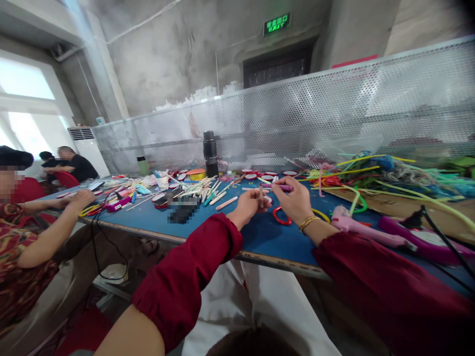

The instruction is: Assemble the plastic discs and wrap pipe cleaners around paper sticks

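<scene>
My left hand [248, 205] is closed above the blue table, with a thin, pale brownish stick-like piece [261, 196] upright between its fingers. Close by on the right, my right hand [295, 199] pinches a purple pen-like tool [284, 188], its tip pointing toward the left hand. The two hands are apart by a small gap. Beneath the right hand lies a red ring-shaped handle [281, 216]. A pale pink stick [226, 203] rests on the table left of my left hand.
Several sticks [204, 190], a black bottle [210, 154] and a dark phone-like object [182, 212] lie or stand leftward. On the right are a pink tool [373, 230], a purple device [430, 242] and colourful strands [397, 170]. A co-worker's hand [83, 199] works far left.
</scene>
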Available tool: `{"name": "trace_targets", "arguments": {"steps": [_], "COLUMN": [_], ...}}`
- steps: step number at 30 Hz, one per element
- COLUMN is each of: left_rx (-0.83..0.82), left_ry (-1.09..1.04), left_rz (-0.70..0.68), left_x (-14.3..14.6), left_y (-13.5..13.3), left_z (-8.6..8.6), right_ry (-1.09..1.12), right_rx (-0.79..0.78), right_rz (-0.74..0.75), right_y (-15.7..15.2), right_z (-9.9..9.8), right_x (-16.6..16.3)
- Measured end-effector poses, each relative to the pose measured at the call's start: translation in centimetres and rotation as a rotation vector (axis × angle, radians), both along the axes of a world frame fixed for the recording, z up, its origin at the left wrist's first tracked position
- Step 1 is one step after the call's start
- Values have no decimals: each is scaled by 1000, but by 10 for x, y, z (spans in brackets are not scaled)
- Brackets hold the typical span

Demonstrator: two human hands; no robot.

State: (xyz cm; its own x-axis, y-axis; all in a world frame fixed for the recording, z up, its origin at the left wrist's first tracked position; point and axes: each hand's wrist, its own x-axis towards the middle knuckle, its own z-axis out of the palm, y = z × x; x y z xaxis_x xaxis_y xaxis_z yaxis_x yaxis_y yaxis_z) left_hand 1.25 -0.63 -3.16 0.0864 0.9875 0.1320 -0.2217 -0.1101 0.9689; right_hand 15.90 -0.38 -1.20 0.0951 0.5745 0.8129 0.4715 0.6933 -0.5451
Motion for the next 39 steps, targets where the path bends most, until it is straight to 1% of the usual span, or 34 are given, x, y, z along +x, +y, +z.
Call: {"name": "trace_targets", "arguments": {"steps": [14, 29, 39], "left_rx": [9, 26, 19], "left_ry": [32, 36, 57], "left_rz": [32, 22, 28], "left_x": [-1, 0, 0], "left_y": [1, 3, 1], "left_z": [-1, -4, -1], "right_ry": [-8, -14, -8], "right_rx": [-4, -5, -5], "right_rz": [-19, -26, -17], "right_y": [1, 1, 3], "right_z": [0, -1, -3], "right_x": [0, 0, 0]}}
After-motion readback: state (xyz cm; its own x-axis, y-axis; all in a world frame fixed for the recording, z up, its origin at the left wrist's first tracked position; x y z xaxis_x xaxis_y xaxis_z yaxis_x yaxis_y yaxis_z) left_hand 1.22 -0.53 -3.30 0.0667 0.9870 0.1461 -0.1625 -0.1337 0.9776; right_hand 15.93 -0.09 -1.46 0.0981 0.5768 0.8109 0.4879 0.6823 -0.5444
